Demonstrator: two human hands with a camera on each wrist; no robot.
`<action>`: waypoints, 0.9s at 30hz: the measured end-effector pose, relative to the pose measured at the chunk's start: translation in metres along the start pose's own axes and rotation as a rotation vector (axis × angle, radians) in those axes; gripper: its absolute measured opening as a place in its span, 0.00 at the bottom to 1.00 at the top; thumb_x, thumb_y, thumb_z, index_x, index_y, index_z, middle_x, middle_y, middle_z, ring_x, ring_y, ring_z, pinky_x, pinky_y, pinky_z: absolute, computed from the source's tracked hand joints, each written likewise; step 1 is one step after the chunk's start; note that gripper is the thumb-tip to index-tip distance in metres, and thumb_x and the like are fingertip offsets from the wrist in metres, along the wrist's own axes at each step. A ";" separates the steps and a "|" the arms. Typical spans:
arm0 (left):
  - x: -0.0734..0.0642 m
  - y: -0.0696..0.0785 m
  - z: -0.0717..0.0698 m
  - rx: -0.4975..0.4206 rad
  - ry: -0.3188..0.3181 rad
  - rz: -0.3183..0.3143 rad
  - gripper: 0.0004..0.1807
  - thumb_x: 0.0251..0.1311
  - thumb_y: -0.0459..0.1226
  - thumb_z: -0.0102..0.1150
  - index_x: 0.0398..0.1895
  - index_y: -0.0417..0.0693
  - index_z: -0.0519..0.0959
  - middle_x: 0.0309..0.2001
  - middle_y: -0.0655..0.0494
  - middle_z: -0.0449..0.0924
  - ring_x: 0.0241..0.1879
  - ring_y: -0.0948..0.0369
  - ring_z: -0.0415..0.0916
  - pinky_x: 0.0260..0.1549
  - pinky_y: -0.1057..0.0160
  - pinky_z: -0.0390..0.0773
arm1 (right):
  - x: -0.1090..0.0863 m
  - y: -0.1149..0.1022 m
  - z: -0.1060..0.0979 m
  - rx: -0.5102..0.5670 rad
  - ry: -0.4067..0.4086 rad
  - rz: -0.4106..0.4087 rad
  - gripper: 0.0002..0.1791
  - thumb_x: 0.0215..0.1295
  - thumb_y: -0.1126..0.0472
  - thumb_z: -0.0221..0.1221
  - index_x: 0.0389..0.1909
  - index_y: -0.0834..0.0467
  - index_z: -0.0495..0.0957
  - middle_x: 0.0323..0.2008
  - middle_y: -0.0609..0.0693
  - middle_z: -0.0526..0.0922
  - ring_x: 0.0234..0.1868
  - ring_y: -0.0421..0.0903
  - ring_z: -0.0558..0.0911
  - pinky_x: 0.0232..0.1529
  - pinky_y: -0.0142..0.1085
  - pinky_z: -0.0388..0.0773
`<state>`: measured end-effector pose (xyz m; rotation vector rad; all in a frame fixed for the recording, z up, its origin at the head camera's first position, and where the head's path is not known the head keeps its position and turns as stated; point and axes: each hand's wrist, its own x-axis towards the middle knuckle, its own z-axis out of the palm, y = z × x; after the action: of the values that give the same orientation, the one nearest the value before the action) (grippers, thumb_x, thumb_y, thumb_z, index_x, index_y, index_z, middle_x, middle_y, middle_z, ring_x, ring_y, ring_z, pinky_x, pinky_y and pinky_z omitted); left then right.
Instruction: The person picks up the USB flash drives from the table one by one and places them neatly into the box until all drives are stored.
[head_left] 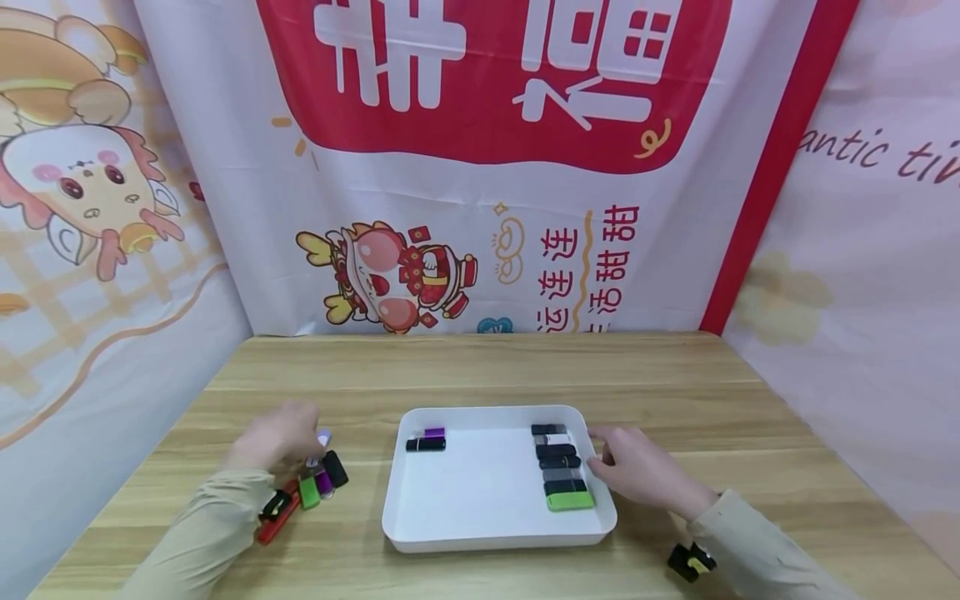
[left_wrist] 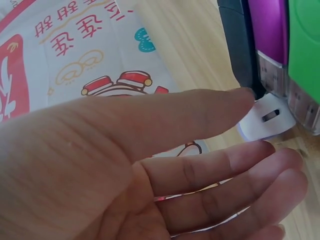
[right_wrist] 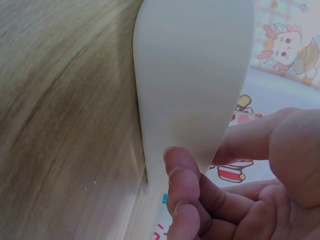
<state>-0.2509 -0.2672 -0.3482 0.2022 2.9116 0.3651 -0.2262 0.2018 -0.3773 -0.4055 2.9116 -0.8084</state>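
My left hand (head_left: 281,437) is over a small cluster of USB sticks left of the tray. In the left wrist view its thumb and fingers stand apart beside a white-and-lilac USB stick (left_wrist: 265,120), the thumb tip close to it. Next to that lie a black USB stick (left_wrist: 240,45), a purple one (left_wrist: 270,30) and a green one (left_wrist: 307,50). My right hand (head_left: 645,471) grips the right wall of a white tray (right_wrist: 195,75), fingers against the outside and thumb over the rim.
Inside the tray, several USB sticks line the right side, a green one (head_left: 570,501) nearest me. A purple stick (head_left: 434,433) and a black stick (head_left: 425,445) lie at its upper left. A long red object (head_left: 279,518) lies by my left wrist. Printed cloth (head_left: 247,208) hangs behind the wooden table (head_left: 480,367).
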 end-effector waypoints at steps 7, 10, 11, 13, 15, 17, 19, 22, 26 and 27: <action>0.001 0.000 0.000 0.004 0.003 -0.003 0.07 0.47 0.32 0.63 0.22 0.45 0.73 0.23 0.52 0.71 0.24 0.55 0.69 0.21 0.56 0.68 | 0.001 0.000 0.000 -0.006 -0.004 0.010 0.28 0.63 0.63 0.64 0.63 0.67 0.72 0.17 0.46 0.74 0.14 0.41 0.69 0.15 0.32 0.63; 0.001 0.000 0.000 0.007 -0.004 -0.009 0.07 0.48 0.32 0.63 0.22 0.45 0.72 0.23 0.52 0.71 0.24 0.55 0.69 0.21 0.57 0.68 | 0.001 -0.001 -0.001 -0.008 -0.008 0.023 0.28 0.63 0.62 0.64 0.63 0.66 0.72 0.18 0.46 0.74 0.15 0.41 0.70 0.15 0.32 0.63; 0.001 0.000 0.000 0.009 -0.003 -0.008 0.07 0.48 0.32 0.63 0.22 0.45 0.72 0.23 0.52 0.71 0.24 0.55 0.69 0.21 0.56 0.68 | 0.001 -0.001 -0.001 -0.009 -0.009 0.025 0.28 0.63 0.62 0.64 0.63 0.66 0.72 0.18 0.46 0.74 0.15 0.41 0.70 0.16 0.32 0.64; 0.001 0.000 0.000 0.015 -0.002 -0.009 0.07 0.48 0.32 0.62 0.22 0.45 0.72 0.23 0.52 0.71 0.23 0.55 0.69 0.21 0.57 0.67 | 0.001 -0.002 -0.001 -0.008 -0.009 0.025 0.28 0.63 0.62 0.64 0.63 0.66 0.72 0.18 0.46 0.74 0.15 0.42 0.70 0.16 0.32 0.64; 0.001 0.000 0.000 0.020 0.002 -0.007 0.07 0.48 0.32 0.62 0.21 0.45 0.72 0.23 0.52 0.71 0.23 0.55 0.68 0.21 0.57 0.67 | 0.001 -0.002 -0.001 -0.010 -0.007 0.025 0.28 0.63 0.62 0.64 0.63 0.66 0.72 0.18 0.46 0.74 0.15 0.42 0.70 0.16 0.32 0.64; 0.001 0.000 0.000 0.029 0.015 0.001 0.07 0.48 0.32 0.62 0.21 0.46 0.72 0.22 0.53 0.71 0.23 0.55 0.68 0.21 0.56 0.67 | 0.001 -0.002 -0.001 -0.010 -0.005 0.025 0.28 0.63 0.62 0.64 0.63 0.66 0.72 0.18 0.46 0.74 0.15 0.42 0.70 0.16 0.32 0.64; 0.001 0.001 0.000 0.037 0.026 0.006 0.08 0.47 0.32 0.62 0.20 0.46 0.72 0.21 0.53 0.70 0.23 0.56 0.68 0.21 0.56 0.68 | 0.001 -0.002 -0.001 -0.011 -0.006 0.025 0.28 0.63 0.62 0.64 0.63 0.66 0.72 0.18 0.46 0.74 0.15 0.42 0.70 0.16 0.32 0.64; 0.000 0.001 0.000 0.049 0.042 0.013 0.08 0.46 0.32 0.62 0.19 0.46 0.71 0.21 0.54 0.70 0.22 0.56 0.68 0.21 0.55 0.68 | 0.001 -0.002 -0.001 -0.010 -0.013 0.031 0.28 0.63 0.62 0.64 0.63 0.66 0.72 0.18 0.47 0.74 0.15 0.42 0.70 0.16 0.32 0.64; -0.001 0.002 0.000 0.052 0.040 0.010 0.08 0.46 0.31 0.62 0.20 0.46 0.72 0.21 0.53 0.70 0.23 0.56 0.68 0.21 0.55 0.68 | 0.001 -0.002 -0.001 -0.006 -0.023 0.039 0.28 0.63 0.61 0.64 0.63 0.65 0.72 0.18 0.47 0.74 0.15 0.42 0.70 0.16 0.32 0.63; -0.001 0.002 0.000 0.053 0.039 0.009 0.07 0.46 0.31 0.62 0.21 0.45 0.72 0.21 0.53 0.70 0.23 0.56 0.68 0.22 0.55 0.68 | 0.001 -0.002 -0.001 -0.005 -0.024 0.039 0.28 0.63 0.62 0.64 0.63 0.65 0.72 0.18 0.47 0.74 0.15 0.42 0.70 0.16 0.32 0.63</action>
<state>-0.2501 -0.2657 -0.3480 0.2191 2.9622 0.2962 -0.2268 0.2003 -0.3749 -0.3546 2.8908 -0.7849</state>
